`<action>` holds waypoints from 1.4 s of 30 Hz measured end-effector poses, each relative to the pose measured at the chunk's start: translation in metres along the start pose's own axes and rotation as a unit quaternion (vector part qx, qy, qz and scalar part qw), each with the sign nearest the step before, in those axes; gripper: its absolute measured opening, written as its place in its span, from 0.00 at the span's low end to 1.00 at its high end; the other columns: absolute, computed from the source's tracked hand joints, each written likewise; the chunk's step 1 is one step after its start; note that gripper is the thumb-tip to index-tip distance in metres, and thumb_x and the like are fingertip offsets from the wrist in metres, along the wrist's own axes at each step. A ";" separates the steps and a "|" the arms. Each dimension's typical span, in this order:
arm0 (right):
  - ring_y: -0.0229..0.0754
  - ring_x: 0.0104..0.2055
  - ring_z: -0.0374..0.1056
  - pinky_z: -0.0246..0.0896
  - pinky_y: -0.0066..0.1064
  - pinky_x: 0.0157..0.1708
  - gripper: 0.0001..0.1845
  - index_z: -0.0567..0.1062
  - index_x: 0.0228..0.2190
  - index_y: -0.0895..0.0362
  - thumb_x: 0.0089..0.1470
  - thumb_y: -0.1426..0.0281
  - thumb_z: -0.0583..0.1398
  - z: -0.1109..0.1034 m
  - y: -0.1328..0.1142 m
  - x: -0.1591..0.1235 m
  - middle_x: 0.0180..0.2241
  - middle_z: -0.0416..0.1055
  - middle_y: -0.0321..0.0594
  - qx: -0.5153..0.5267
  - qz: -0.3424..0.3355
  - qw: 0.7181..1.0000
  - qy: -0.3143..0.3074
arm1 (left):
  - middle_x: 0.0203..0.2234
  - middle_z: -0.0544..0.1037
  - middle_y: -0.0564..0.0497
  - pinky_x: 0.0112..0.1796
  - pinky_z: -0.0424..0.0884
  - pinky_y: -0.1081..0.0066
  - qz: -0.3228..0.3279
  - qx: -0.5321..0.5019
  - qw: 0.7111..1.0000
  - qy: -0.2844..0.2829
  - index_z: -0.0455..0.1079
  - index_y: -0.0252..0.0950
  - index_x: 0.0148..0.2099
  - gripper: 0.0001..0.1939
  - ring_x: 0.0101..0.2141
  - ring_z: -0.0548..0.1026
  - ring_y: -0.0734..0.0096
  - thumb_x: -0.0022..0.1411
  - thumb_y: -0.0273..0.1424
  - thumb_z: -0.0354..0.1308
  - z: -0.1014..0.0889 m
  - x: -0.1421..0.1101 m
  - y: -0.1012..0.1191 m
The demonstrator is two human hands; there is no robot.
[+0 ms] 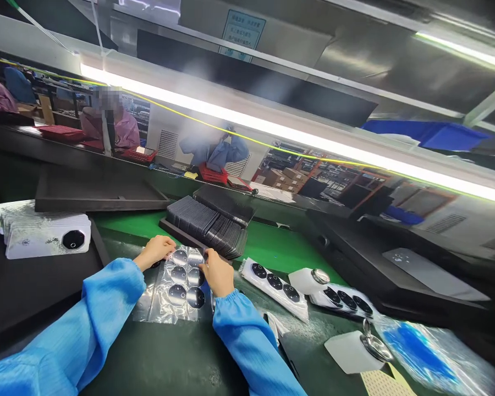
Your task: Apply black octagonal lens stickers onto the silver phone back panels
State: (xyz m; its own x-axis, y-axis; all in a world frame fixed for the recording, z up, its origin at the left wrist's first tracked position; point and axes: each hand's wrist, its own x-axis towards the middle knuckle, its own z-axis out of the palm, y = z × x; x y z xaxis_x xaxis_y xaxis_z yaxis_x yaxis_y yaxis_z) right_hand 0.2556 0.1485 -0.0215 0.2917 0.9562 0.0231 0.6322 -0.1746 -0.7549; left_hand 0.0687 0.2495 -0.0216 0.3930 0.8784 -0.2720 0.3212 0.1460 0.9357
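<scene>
A clear, shiny plastic sheet lies in front of me, with rows of round dark camera lens covers on or under it. At its upper left corner my left hand is closed, the fingertips pinching the edge. My right hand grips the upper right edge, thumb and fingers together. Just beyond both hands stands a tray packed with thin black plates. To the right of my right hand lies a white-wrapped strip with three round black covers.
White phone back panels stand stacked at left on a black tray. At right are two white pump bottles, another wrapped strip, blue plastic bags and a black box. People in work clothes sit across the bench.
</scene>
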 end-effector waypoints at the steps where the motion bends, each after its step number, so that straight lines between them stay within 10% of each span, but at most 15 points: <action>1: 0.51 0.57 0.63 0.63 0.41 0.50 0.17 0.71 0.46 0.56 0.55 0.80 0.61 0.000 -0.003 -0.004 0.51 0.68 0.46 -0.006 -0.014 1.000 0.012 | 0.48 0.74 0.45 0.44 0.76 0.59 -0.002 -0.003 1.000 -0.004 0.69 0.34 0.53 0.15 0.44 0.76 0.63 0.68 0.35 0.58 -0.001 0.001 -0.001; 10: 0.39 0.38 0.71 0.69 0.37 0.43 0.07 0.75 0.39 0.58 0.60 0.68 0.62 0.028 -0.019 0.022 0.38 0.74 0.38 0.085 -0.032 0.990 -0.108 | 0.46 0.75 0.46 0.42 0.76 0.60 0.007 -0.028 0.999 -0.021 0.69 0.33 0.53 0.15 0.42 0.77 0.64 0.68 0.37 0.57 -0.005 -0.004 -0.003; 28: 0.43 0.44 0.72 0.71 0.40 0.43 0.17 0.71 0.49 0.59 0.62 0.63 0.60 0.058 -0.006 0.051 0.48 0.72 0.43 0.304 0.068 0.930 -0.197 | 0.45 0.76 0.46 0.41 0.76 0.61 0.096 0.147 0.984 0.025 0.69 0.33 0.51 0.14 0.40 0.77 0.66 0.68 0.36 0.57 0.004 0.007 -0.022; 42: 0.42 0.44 0.72 0.71 0.40 0.42 0.16 0.72 0.49 0.59 0.62 0.64 0.60 0.063 0.003 0.053 0.47 0.72 0.43 0.329 0.048 0.921 -0.204 | 0.47 0.75 0.46 0.46 0.74 0.57 0.177 0.430 0.885 0.035 0.70 0.34 0.51 0.13 0.45 0.76 0.63 0.68 0.36 0.57 0.004 -0.014 0.014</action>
State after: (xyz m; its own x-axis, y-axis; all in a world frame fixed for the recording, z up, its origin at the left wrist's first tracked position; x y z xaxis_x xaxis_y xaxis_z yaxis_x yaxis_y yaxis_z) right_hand 0.2280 0.2133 -0.0637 -0.0560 0.9757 -0.2119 0.0068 -0.2119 -0.9773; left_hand 0.0708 0.2374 -0.0054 0.5556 0.8302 0.0460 0.7369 -0.5173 0.4352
